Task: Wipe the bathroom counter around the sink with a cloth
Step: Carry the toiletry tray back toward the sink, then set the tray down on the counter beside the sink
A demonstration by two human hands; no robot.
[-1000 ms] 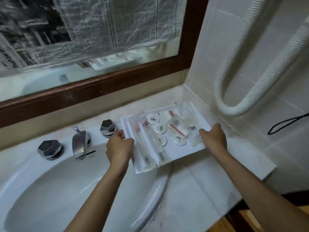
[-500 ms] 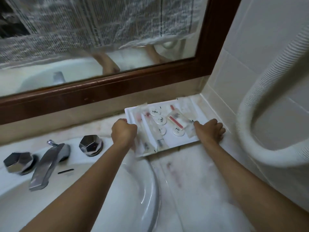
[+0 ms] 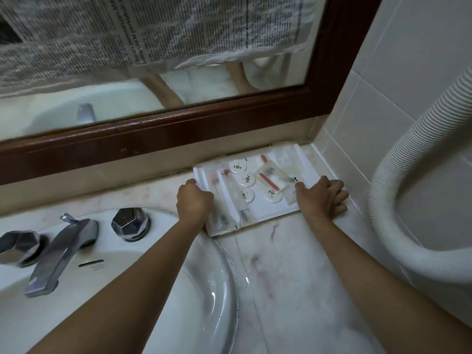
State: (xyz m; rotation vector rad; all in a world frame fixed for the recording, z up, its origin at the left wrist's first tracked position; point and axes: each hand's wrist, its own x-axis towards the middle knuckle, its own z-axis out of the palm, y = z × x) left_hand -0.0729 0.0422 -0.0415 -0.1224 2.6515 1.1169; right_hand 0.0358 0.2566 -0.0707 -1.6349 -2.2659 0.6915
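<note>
Most of the counter [image 3: 293, 277] that shows lies to the right of the sink [image 3: 224, 290], a pale, marble-like slab with reddish streaks and smudges that runs from the sink's rim to the tiled wall [image 3: 408, 72]. It looks hard, smooth and fixed, so there is nothing on it to take hold of. I judge it would turn slick once damp, and the streaks may need firm rubbing. No cloth is in view, so wiping has not begun.

A white amenity tray [image 3: 309, 172] sits flat on the counter to the right of the sink and further back, in the corner. The left hand [image 3: 195, 203] grips the tray's edge nearest the sink with its fingers curled. The right hand [image 3: 321, 198] holds the tray's far edge, thumb over the rim and fingers folded against the counter beside it. The tray carries clear sachets [image 3: 231, 200] and round discs [image 3: 246, 180] lying loose. It is probably light and stiff (thin plastic, by the look), and its contents would slide if it tipped. The two side edges are the sensible grip, with the tray kept level.

On the sink's back ledge stand a chrome tap [image 3: 61, 249] and two faceted tap handles [image 3: 130, 223]. Behind the sink runs a dark wooden mirror frame [image 3: 178, 134], with newspaper [image 3: 153, 29] covering the glass. A white corrugated hose [image 3: 398, 200] loops down the wall, well to the right of the sink.
</note>
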